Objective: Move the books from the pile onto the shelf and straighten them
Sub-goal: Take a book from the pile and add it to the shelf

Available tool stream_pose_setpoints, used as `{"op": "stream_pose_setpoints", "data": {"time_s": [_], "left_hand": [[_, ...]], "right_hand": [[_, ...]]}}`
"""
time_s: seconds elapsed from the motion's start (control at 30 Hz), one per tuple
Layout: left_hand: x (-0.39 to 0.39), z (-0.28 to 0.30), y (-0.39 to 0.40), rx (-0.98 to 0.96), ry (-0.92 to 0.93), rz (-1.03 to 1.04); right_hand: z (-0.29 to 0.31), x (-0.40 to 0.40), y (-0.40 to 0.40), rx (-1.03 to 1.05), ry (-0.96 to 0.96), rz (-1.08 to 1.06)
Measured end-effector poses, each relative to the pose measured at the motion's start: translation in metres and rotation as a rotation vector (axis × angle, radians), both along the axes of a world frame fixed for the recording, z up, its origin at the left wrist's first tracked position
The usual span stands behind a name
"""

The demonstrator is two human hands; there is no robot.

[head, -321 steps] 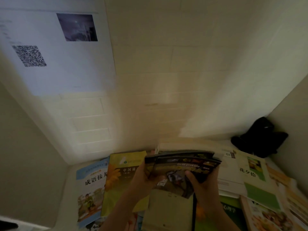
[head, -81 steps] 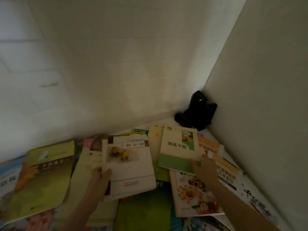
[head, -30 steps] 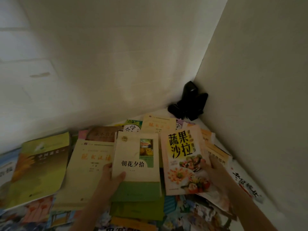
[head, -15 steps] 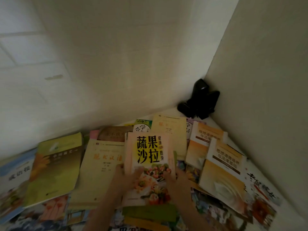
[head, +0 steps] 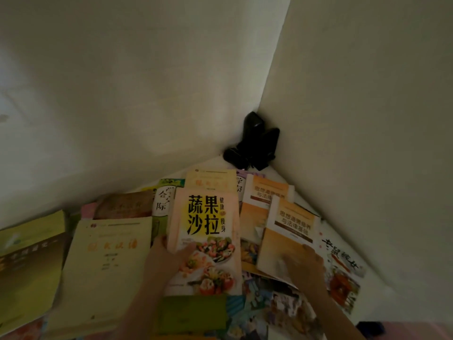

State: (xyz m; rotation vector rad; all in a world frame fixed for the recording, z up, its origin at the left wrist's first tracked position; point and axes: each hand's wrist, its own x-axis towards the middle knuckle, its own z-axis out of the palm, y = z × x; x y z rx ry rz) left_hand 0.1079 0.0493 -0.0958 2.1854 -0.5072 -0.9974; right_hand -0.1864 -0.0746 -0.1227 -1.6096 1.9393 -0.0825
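My left hand [head: 169, 261] grips the salad book [head: 206, 231] at its left edge, atop the pile. Right hand [head: 302, 263] lies on the orange book [head: 289, 231], fingers blurred, can't tell grip.

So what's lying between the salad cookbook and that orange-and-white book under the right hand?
In the head view, another orange-and-white book lies between the salad cookbook and the book beneath the right hand, partly covered by both.
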Motion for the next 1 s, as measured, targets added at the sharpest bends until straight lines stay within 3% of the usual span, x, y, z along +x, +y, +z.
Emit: {"op": "stream_pose_setpoints", "data": {"time_s": [0.07,0.13,0.17,0.23,0.33,0.43,0.63,0.83,0.93,1.0], "left_hand": [[-0.009,0.005,-0.012,0.128,-0.382,-0.054],[-0.032,0.017,-0.028,-0.028,-0.720,-0.055],[-0.048,0.030,-0.039,-0.164,-0.744,-0.111],[-0.080,0.046,-0.069,-0.353,-0.498,-0.331],[-0.110,0.019,-0.115,-0.226,-0.187,-0.648],[-0.122,-0.002,-0.146,-0.027,-0.213,-0.722],[-0.132,-0.011,-0.166,0.007,-0.222,-0.532],[-0.131,-0.016,-0.182,0.064,-0.240,-0.346],[-0.133,-0.016,-0.187,-0.080,-0.107,-0.219],[-0.139,-0.010,-0.182,-0.123,-0.049,-0.285]], "right_hand": [[0.004,-0.014,-0.006,0.026,-0.009,-0.075],[0.011,-0.023,-0.012,0.002,-0.116,-0.157],[0.014,-0.025,-0.015,0.005,-0.199,-0.217],[0.015,-0.031,-0.022,-0.002,-0.296,-0.287],[0.007,-0.033,-0.030,0.001,-0.319,-0.358],[-0.005,-0.025,-0.035,0.057,-0.404,-0.444],[-0.007,0.000,-0.057,-0.137,-0.484,-0.476],[-0.012,0.025,-0.097,-0.074,-0.462,-0.370],[-0.016,0.019,-0.090,-0.055,-0.476,-0.422],[-0.014,0.009,-0.081,-0.059,-0.468,-0.410]]}}
